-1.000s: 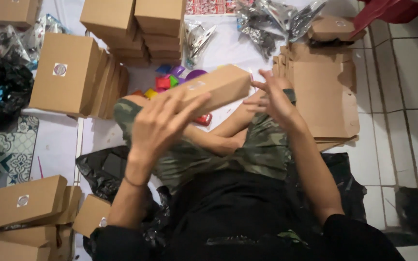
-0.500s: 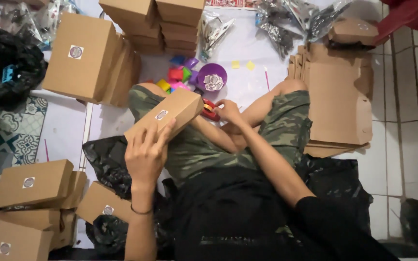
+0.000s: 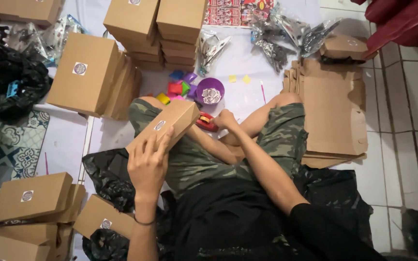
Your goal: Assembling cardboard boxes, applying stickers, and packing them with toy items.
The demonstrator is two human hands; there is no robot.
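Our left hand (image 3: 147, 164) grips the brown box (image 3: 163, 126) tilted on our knee, while our right hand (image 3: 224, 119) closes on the red tape dispenser (image 3: 206, 123); one-handed, the box may slip.

Stacks of closed brown cardboard boxes (image 3: 156, 29) at top centre; another row of boxes (image 3: 89, 79) leans on edge at left, a round sticker on the front one. More stickered boxes (image 3: 30, 198) piled lower left. Flat unfolded box blanks (image 3: 332, 113) lie at right on the white floor covering. Crumpled silver foil bags (image 3: 286, 36) near top. Purple bowl (image 3: 210, 90) beside small coloured pieces (image 3: 177, 88). Black plastic bag (image 3: 8, 79) far left.
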